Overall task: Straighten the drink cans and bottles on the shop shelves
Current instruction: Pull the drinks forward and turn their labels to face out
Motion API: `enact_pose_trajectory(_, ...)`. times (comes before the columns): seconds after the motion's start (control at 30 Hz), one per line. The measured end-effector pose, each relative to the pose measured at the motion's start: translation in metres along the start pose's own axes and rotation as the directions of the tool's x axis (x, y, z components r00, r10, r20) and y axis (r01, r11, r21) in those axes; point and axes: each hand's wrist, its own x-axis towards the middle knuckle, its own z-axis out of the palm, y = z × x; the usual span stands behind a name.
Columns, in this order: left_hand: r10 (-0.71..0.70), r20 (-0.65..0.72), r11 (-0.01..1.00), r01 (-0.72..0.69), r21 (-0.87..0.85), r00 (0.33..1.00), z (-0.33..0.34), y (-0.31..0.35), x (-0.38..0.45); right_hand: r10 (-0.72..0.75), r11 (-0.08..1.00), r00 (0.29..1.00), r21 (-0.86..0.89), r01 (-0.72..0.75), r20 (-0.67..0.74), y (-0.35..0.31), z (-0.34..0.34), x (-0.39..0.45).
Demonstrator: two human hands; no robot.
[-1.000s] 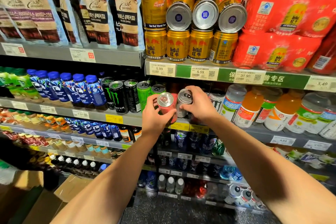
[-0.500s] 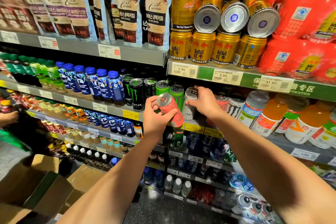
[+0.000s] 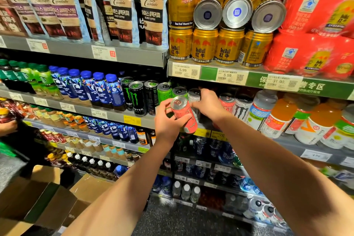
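while the left hand [image 3: 168,120] wraps its fingers round a pink can [image 3: 184,117], holding it tilted just in front of the shelf lip [image 3: 134,120], the can hangs off the shelf and not yet in any row. the right hand [image 3: 207,104] is a little further in, fingers curled over a silver can [image 3: 194,96] that stands on the shelf; it seems to have hold of it, though the palm hides most of the grip. to do this step well, i'd judge the silver can should be nudged aside or back first, so the pink one can go in upright with its label facing out beside the other pink can [image 3: 227,102]. room is tight: green cans [image 3: 164,92] stand close on the left, a white can [image 3: 242,108] close on the right, and the shelf above [image 3: 210,74] hangs low over the tops, so the pink can should go in level and slow. higher still, three gold cans [image 3: 237,12] lie on their sides, still to be righted.
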Motion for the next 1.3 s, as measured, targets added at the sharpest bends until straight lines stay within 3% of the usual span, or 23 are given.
enact_pose_trajectory(0.2,0.013,0.022,1.0,-0.013,-0.007,1.0,0.028,0.001,-0.006,-0.044,0.979,0.992,0.192,0.067,-0.119,0.025,-0.004,-0.019)
enact_pose_trajectory(0.37,0.039,-0.014,0.999,-0.038,0.031,0.999,0.054,0.001,-0.009,-0.04,0.895,0.974,0.426,0.134,-0.224,0.055,-0.017,-0.042)
enact_pose_trajectory(0.5,0.056,-0.058,0.993,-0.05,0.104,0.997,0.07,0.0,-0.007,-0.064,0.874,0.94,0.436,0.215,-0.334,0.077,-0.026,-0.06)
enact_pose_trajectory(0.63,0.12,-0.087,0.978,-0.103,0.181,0.989,0.082,-0.003,-0.003,0.012,0.871,0.903,0.447,0.201,-0.429,0.095,-0.036,-0.067)
enact_pose_trajectory(0.9,0.222,-0.047,0.88,-0.179,0.44,0.974,0.101,-0.007,0.0,-0.013,0.967,0.85,0.21,0.145,-0.526,0.114,-0.046,-0.077)
enact_pose_trajectory(1.3,0.195,-0.072,0.836,-0.127,0.534,0.978,0.116,-0.008,0.006,-0.015,0.999,0.905,-0.036,0.0,-0.425,0.115,-0.046,-0.074)
